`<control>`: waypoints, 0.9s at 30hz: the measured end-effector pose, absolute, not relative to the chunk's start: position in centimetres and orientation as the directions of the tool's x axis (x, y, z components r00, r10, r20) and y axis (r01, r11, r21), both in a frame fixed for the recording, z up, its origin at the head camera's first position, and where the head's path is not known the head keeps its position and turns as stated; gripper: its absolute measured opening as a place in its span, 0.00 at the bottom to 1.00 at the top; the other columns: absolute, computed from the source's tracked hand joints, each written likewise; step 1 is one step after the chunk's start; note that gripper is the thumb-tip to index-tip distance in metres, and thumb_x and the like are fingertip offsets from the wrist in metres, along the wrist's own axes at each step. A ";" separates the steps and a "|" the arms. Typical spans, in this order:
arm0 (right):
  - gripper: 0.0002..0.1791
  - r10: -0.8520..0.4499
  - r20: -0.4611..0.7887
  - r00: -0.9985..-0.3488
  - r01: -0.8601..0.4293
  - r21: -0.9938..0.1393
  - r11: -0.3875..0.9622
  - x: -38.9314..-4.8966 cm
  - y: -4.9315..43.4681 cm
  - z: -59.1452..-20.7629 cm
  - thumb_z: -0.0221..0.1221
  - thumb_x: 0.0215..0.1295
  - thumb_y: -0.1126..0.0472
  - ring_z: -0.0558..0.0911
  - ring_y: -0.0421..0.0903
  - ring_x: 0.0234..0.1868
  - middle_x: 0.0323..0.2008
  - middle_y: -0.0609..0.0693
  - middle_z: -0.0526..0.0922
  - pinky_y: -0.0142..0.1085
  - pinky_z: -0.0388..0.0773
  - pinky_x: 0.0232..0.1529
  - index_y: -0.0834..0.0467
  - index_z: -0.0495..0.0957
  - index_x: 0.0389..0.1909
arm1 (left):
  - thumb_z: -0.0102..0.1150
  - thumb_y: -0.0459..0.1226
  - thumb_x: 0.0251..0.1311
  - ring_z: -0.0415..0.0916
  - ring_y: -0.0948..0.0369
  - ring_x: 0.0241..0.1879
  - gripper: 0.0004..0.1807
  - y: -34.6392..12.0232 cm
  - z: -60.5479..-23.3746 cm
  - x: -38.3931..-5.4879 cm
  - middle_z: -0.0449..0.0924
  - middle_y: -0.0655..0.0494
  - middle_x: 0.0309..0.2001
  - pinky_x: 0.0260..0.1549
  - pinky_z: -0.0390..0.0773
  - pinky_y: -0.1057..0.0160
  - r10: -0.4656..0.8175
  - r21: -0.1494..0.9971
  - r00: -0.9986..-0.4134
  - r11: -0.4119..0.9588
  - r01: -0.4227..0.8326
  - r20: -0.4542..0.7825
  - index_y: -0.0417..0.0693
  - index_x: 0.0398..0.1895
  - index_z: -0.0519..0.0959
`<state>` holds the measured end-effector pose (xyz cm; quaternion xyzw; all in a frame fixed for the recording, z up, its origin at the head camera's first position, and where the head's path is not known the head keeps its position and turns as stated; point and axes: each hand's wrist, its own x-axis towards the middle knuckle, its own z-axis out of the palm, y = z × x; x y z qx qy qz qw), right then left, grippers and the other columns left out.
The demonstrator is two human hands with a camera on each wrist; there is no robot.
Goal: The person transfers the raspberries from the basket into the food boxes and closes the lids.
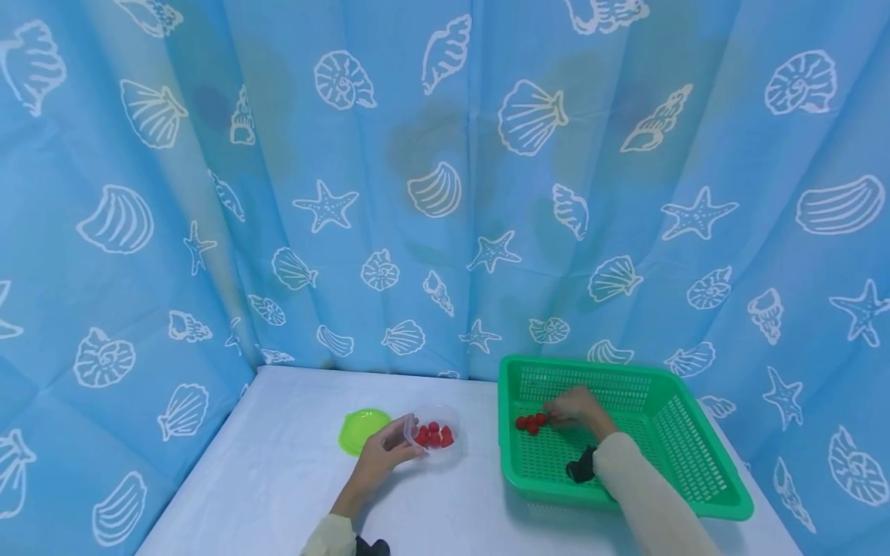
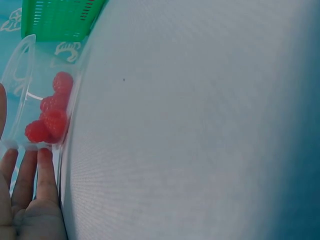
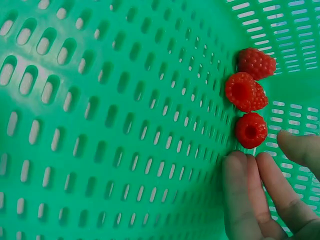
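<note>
My left hand (image 1: 382, 455) holds the near left side of a clear plastic container (image 1: 453, 423), which stands on the table. Several red raspberries (image 2: 55, 120) lie inside it. In the left wrist view, fingertips touch the container's wall. My right hand (image 1: 575, 407) is down inside a green plastic basket (image 1: 511, 463). Several more raspberries (image 3: 251, 131) sit in the basket, close together beside that hand. In the right wrist view, the thumb stands apart from the fingers (image 3: 282, 192), whose tips are just by the nearest raspberry. No raspberry shows between them.
A lime-green lid (image 1: 358, 432) lies flat on the white table (image 1: 257, 463), behind and left of my left hand. The basket's raised, slotted walls surround my right hand. A blue shell-patterned curtain (image 1: 382, 232) hangs behind the table and along its sides.
</note>
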<state>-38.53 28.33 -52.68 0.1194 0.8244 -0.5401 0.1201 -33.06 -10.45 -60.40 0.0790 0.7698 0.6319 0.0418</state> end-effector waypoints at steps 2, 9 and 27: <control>0.20 0.059 -0.336 -0.940 0.333 -0.863 0.381 -38.3 28.2 -52.6 0.64 0.58 0.68 0.85 0.58 0.37 0.38 0.67 0.81 0.45 0.85 0.38 0.78 0.73 0.47 | 0.71 0.50 0.54 0.66 0.51 0.67 0.39 -10.4 -60.4 -33.1 0.73 0.55 0.65 0.60 0.71 0.51 0.175 0.979 -0.984 0.190 0.068 0.035 0.54 0.69 0.69; 0.19 0.059 -0.337 -0.940 0.335 -0.871 0.360 -37.8 27.7 -52.3 0.66 0.57 0.68 0.84 0.58 0.39 0.39 0.67 0.81 0.45 0.85 0.38 0.76 0.74 0.45 | 0.70 0.50 0.54 0.66 0.51 0.67 0.39 -10.5 -60.2 -33.0 0.73 0.55 0.64 0.60 0.70 0.50 0.177 0.981 -0.983 0.180 0.068 0.035 0.55 0.69 0.69; 0.10 0.105 -0.336 -0.936 0.348 -0.838 0.419 -38.3 27.4 -52.9 0.67 0.52 0.70 0.86 0.55 0.34 0.33 0.61 0.82 0.44 0.85 0.38 0.71 0.79 0.34 | 0.69 0.43 0.57 0.65 0.49 0.67 0.38 -10.4 -59.5 -32.4 0.72 0.51 0.65 0.60 0.71 0.50 0.185 0.986 -0.982 0.152 0.070 0.041 0.50 0.71 0.67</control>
